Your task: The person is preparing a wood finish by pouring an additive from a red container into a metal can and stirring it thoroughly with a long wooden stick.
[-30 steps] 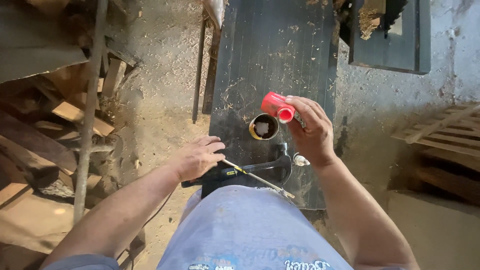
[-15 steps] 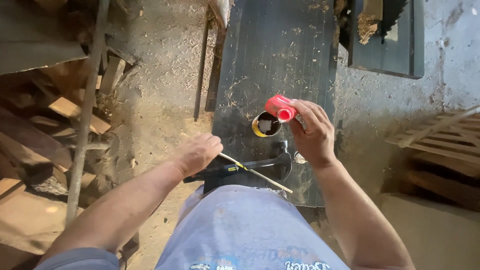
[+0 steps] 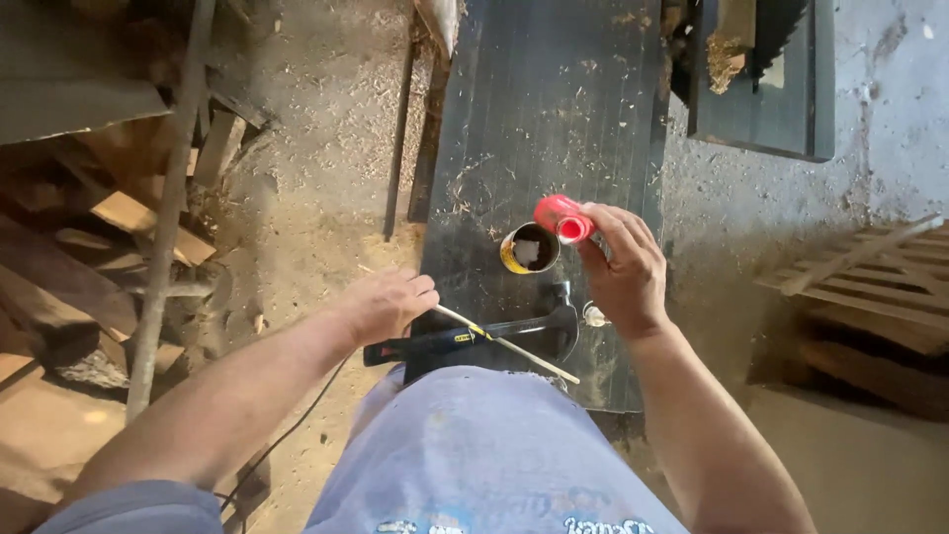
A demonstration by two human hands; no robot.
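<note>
Fingers (image 3: 605,229) of the right hand (image 3: 623,272) are clamping on a red bottle (image 3: 560,217), tipping it on its side so its open mouth is facing the camera just beside a small round tin (image 3: 529,248). That tin is standing upright on the dark counter (image 3: 554,109), its yellow rim showing and something pale lying inside. Left hand (image 3: 381,305) is resting at the counter's near left edge, its fingers curling together around the end of a thin stick (image 3: 504,343), which is running slantwise across a black hammer (image 3: 474,339). Its head is lying just below the tin, the handle pointing left. Sawdust is scattering over the counter and over the floor (image 3: 306,148) to the left. Wood offcuts (image 3: 109,218) are piling up at far left, and a pallet (image 3: 870,287) is lying well apart on the right
</note>
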